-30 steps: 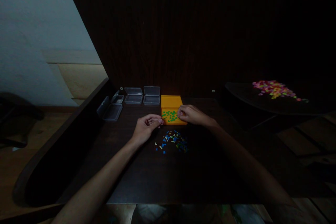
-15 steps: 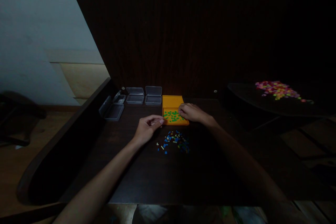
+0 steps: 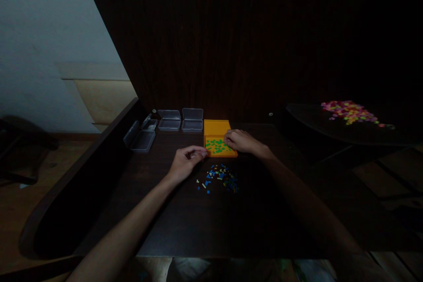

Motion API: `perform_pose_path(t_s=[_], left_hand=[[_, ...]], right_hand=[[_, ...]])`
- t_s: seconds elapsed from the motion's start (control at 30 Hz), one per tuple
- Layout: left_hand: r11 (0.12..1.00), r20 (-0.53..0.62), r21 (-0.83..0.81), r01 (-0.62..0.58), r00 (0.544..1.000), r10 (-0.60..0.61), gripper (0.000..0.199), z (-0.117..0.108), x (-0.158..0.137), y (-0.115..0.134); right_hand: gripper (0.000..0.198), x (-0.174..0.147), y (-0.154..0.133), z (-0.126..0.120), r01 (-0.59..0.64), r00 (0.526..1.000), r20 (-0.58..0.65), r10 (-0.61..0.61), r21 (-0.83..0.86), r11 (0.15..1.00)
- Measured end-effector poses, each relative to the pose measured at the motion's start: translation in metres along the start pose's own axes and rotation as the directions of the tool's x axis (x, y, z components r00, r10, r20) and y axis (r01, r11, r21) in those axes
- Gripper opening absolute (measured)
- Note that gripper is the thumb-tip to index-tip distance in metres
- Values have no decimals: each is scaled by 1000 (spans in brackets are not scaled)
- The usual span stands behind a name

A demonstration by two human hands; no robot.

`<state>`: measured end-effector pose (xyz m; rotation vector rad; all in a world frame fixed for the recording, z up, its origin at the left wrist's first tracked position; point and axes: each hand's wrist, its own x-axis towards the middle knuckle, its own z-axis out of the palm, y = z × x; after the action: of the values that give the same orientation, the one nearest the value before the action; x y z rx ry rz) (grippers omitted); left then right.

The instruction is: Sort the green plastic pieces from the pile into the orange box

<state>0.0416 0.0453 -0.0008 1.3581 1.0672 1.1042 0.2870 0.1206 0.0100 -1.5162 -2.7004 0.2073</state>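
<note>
We saw one yellow-orange box (image 3: 220, 155) near the middle of the desk (image 3: 185, 224), toward its far side, with its lid (image 3: 216, 127) open at the far edge. It was shallow and square-cornered, and small bright green pieces (image 3: 218, 146) lay loosely scattered over its floor, most of them flat and oblong; we could not count them surely.

We saw two hands at the box. The left hand (image 3: 186, 161) reached in from the near left, its fingers bent and its thumb tip close to the fingertips at the box's near left corner; we could not tell whether they gripped the wall. The right hand (image 3: 243, 142) came from the near right, knuckles up and fingers curled down over the right part of the box; its fingertips were hidden, so we could not tell whether they held a piece.

Just on the near side of the box we found one loose pile of tiny blue, pale and darker pieces (image 3: 220, 176). To the left we counted four clear cases (image 3: 192, 125), all with raised lids, one of them smaller and partly hidden. One pink, red and yellow heap (image 3: 350, 112) sat on a dark shelf (image 3: 307, 116) at the far right.
</note>
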Motion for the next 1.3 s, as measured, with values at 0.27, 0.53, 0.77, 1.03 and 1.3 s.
perform_pose_path(t_s=[0.27,0.53,0.77,1.03,1.3], left_hand=[[999,16,-44,8,1000,-7,31,1,1,-3],[991,32,-131,32,999,-28,41,3,0,-2],[987,44,-152,49,998,-43,45,5,-2,0],[985,66,-157,78,995,-69,47,6,-3,0],[981,108,-171,96,991,-79,50,5,-3,0]], right_hand=[[15,-6,-6,-18,42,995,-98,-34,83,996],[14,-20,-67,-34,338,936,-184,-299,239,910],[15,-23,-77,-34,323,941,-172,-291,209,923],[14,-22,-78,-33,317,947,-128,-294,237,918],[11,-18,-70,-28,327,943,-152,-296,257,909]])
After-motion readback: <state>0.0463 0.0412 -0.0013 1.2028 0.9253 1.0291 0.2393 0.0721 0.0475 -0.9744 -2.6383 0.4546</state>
